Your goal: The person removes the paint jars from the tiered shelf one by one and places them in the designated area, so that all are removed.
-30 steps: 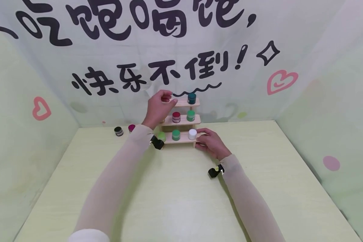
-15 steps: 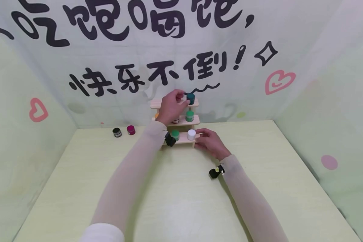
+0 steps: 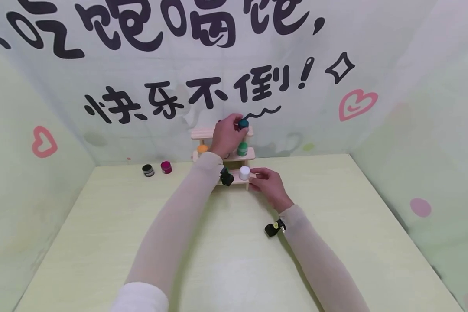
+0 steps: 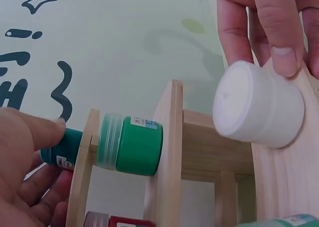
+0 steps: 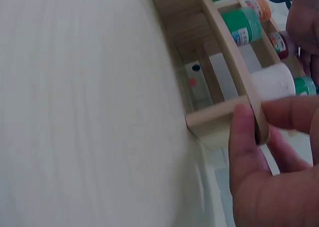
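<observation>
A three-tier wooden rack (image 3: pixel 203 134) holding small paint jars stands at the back of the table. On its top tier, my left hand (image 3: pixel 228 135) pinches a dark teal paint jar (image 4: pixel 66 149) between thumb and fingers. My right hand (image 3: pixel 272 187) grips the right end of the bottom shelf (image 5: pixel 233 57), thumb on one face and fingers on the other. Right beside those fingers sits a white jar (image 4: pixel 259 105). A green jar (image 4: pixel 137 144) and an orange jar (image 3: pixel 202 149) are on the middle tier. In the head view my left arm hides part of the lower tiers.
A black-lidded jar (image 3: pixel 148 170) and a magenta jar (image 3: pixel 166 167) stand on the table (image 3: pixel 226 251) left of the rack. A printed cloth backdrop (image 3: pixel 160 69) hangs close behind the rack, with more cloth at both sides.
My left hand has moved right along the top tier to the dark teal jar and taken hold of it. My right hand keeps its grip on the bottom shelf's end.
</observation>
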The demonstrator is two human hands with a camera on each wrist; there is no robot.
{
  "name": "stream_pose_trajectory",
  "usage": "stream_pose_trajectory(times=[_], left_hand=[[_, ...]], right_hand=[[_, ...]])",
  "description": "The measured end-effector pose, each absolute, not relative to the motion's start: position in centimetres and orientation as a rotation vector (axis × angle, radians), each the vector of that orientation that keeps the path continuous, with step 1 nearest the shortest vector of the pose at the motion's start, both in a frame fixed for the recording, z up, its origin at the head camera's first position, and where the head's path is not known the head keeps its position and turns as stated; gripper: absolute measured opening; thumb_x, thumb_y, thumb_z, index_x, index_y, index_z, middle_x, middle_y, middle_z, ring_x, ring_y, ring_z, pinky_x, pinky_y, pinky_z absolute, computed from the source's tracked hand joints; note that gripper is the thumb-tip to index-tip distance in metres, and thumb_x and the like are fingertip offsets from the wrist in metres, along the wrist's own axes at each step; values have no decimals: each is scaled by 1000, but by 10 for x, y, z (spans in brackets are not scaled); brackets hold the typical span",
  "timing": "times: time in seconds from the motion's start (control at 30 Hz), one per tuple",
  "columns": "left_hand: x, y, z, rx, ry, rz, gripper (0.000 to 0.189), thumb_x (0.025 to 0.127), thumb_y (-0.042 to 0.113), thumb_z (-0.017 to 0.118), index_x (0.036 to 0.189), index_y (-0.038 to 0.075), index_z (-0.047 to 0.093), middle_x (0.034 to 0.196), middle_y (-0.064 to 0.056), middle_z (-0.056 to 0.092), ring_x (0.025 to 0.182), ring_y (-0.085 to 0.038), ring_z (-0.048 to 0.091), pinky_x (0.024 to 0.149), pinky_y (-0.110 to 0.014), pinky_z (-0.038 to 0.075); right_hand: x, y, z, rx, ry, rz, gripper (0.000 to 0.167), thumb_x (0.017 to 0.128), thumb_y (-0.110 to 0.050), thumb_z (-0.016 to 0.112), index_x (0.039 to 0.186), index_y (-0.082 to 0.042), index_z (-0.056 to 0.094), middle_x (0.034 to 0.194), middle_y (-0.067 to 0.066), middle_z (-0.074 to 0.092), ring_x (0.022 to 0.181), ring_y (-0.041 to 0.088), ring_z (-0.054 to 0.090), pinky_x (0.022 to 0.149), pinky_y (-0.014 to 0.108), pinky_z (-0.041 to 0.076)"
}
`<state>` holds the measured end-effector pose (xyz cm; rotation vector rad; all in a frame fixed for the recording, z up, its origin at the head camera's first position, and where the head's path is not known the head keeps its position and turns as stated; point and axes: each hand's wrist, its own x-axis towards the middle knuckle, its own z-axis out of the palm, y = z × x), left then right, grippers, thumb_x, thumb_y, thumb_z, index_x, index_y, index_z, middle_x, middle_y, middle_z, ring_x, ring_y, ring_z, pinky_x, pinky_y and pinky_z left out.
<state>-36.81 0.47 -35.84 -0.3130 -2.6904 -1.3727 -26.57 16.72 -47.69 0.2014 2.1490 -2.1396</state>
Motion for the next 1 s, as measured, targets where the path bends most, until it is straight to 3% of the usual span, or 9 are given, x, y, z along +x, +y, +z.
stream_pose_trajectory(times=[0.37, 1.0], left_hand=[[-358, -7, -356, -308, -2572, -1472, 41, 99, 27, 77, 137, 16, 66, 127, -3, 72, 111, -17, 67, 103, -31, 58], [-315, -38, -350, -429, -2479, -1588, 46, 98, 30, 78, 140, 17, 66, 131, -3, 71, 120, -19, 69, 102, -31, 61]], right_hand=[[-259, 158, -476, 298, 2104, -2255, 36, 96, 0, 74, 132, 2, 70, 110, 9, 62, 91, 13, 67, 88, 27, 65], [-264, 165, -478, 274, 2052, -2246, 37, 95, 2, 74, 131, 3, 68, 101, 7, 56, 89, 14, 67, 88, 28, 65]])
